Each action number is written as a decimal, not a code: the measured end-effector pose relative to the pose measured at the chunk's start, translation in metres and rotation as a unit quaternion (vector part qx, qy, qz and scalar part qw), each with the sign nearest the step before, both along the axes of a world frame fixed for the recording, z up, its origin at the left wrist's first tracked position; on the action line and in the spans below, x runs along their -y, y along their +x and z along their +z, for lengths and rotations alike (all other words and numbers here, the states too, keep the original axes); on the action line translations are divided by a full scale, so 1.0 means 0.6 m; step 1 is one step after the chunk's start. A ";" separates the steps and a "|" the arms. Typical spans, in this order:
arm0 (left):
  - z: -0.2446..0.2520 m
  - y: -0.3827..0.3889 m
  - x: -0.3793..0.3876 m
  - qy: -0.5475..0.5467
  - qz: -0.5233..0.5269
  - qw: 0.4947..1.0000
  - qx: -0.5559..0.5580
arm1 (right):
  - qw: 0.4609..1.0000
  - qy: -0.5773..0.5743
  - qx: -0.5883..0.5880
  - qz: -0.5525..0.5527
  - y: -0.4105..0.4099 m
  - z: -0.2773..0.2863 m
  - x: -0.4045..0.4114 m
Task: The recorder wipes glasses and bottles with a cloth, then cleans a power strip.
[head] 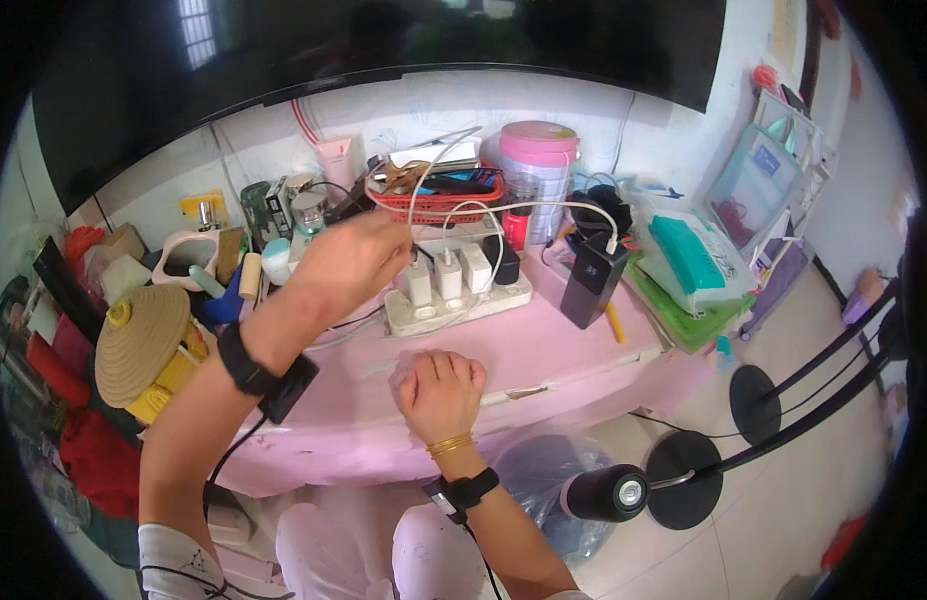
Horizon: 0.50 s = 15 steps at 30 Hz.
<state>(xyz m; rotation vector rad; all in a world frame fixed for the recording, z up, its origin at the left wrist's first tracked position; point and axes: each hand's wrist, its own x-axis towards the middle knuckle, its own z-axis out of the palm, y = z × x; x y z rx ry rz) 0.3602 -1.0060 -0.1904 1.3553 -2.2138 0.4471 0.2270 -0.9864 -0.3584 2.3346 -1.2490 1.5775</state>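
Note:
My left hand (362, 255) reaches over the power strip (478, 306), its fingertips pinched at the lower end of a white charging cable (412, 199). Directly below the fingertips is a white charger (419, 286) plugged into the strip; the exact contact is partly hidden. Two more white chargers (449, 277) (476, 268) and a black adapter (502, 260) sit in the same strip. My right hand (442, 390), loosely fisted, rests near the table's front edge with nothing visible in it. A black power bank (592, 281) with a lit display stands at right, a white cable plugged into its top.
Behind the strip stand a red plastic basket (433, 201) of odds and ends and a pink-lidded bucket (538, 180). A woven straw hat (144, 345) is at left, a teal-and-white packet (688, 251) at right. A black bottle (606, 493) is below the pink-covered table (343, 442).

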 end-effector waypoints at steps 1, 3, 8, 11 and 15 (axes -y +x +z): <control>-0.024 0.015 -0.015 0.040 -0.012 0.998 -0.054 | 1.000 0.000 -0.004 -0.004 -0.009 0.003 0.000; -0.087 0.053 -0.044 0.082 -0.006 0.991 -0.103 | 1.000 -0.011 -0.006 -0.004 -0.004 0.001 0.000; -0.172 0.064 -0.087 0.350 -0.011 0.728 -0.590 | 1.000 -0.010 -0.015 -0.011 -0.003 0.002 -0.001; -0.237 0.044 -0.087 0.233 -0.035 0.826 -0.512 | 1.000 0.000 -0.010 -0.001 -0.002 0.003 -0.006; -0.247 0.012 -0.094 0.230 -0.019 0.777 -0.586 | 0.996 0.031 0.025 0.079 -0.011 0.012 -0.009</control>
